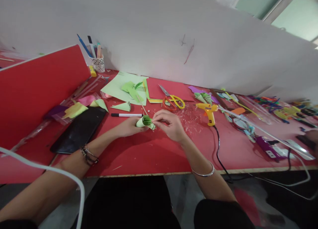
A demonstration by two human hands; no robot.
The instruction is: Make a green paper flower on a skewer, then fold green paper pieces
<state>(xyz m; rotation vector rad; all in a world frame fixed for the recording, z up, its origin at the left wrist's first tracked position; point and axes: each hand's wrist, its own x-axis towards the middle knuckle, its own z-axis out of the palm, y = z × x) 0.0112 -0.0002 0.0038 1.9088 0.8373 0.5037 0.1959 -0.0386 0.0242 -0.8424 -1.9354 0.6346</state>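
The left hand (131, 127) grips a rolled green paper cone (142, 122) above the red bench (149, 156), and the right hand (169, 123) pinches its dark-striped open end between thumb and fingers. Just beyond the left hand lies a capped marker (126, 115); beyond the right hand, yellow-handled scissors (177, 101). Right of the right hand rests a yellow glue gun (210, 113).

The rolled green paper piece (140, 122) was small and held up near the view's centre, toward 8 o'clock. Its pale, smooth side faced 9 o'clock, while deeper green folds (dark lines showed among them) bunched at 2 o'clock. A pale pointed flap (151, 126) stuck out toward 4 o'clock. Whether its folds were glued could not be seen.
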